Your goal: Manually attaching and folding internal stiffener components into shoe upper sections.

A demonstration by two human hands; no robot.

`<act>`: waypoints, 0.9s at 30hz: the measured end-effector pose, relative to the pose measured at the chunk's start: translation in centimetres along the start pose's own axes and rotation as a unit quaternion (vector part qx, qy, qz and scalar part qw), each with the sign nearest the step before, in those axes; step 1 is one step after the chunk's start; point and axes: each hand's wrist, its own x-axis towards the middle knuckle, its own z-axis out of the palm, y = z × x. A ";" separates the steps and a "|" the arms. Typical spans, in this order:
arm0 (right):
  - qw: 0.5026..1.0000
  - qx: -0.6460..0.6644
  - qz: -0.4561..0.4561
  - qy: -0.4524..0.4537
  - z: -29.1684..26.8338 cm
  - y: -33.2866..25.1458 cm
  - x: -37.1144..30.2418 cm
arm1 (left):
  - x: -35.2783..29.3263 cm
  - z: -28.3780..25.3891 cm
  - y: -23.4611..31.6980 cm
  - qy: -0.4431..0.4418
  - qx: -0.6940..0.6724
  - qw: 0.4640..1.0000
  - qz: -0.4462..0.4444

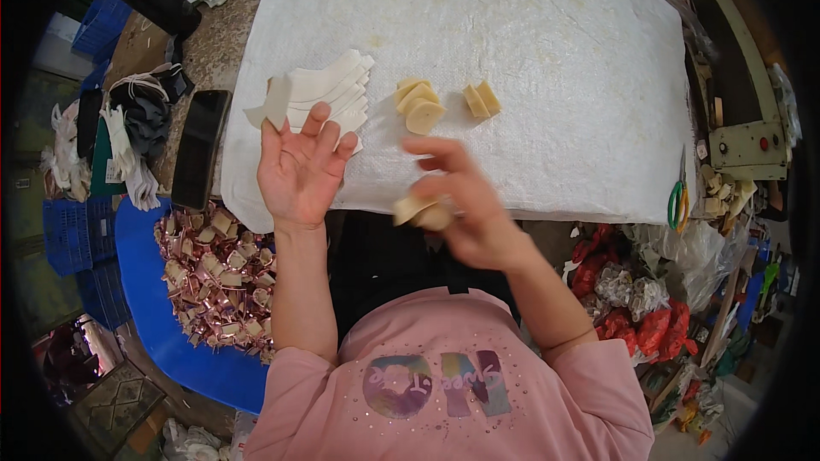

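My left hand [299,172] is turned palm up at the near left of the white-covered table. Its thumb side pinches a curved white cut-out piece [278,102], while the other fingers are spread and half curled. Beneath and beside it fans a stack of similar white pieces [333,89]. My right hand [470,209], smeared by motion, is over the table's near edge with small beige pieces [424,212] in its fingers. Beyond it lie a cluster of rounded beige pieces [420,106] and a smaller beige group [483,99].
A black phone [202,149] lies at the table's left edge. Below it, a blue tub [184,358] holds many shiny pinkish parts with beige faces. Green-handled scissors [678,205] hang at the right edge, near a green machine [752,149] and red and clear plastic bags [653,324].
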 end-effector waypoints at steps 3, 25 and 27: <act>0.994 0.027 -0.020 -0.105 3.2 -0.3 0.8 | 0.0 1.0 -0.1 0.030 0.000 0.999 0.017; 0.988 -0.016 0.010 0.152 -0.4 -2.2 -1.7 | -4.7 5.6 -7.5 0.170 0.248 0.954 -0.004; 0.982 -0.069 -0.050 0.169 -0.2 -1.9 -2.1 | -5.1 6.8 -8.8 0.174 0.221 0.959 -0.020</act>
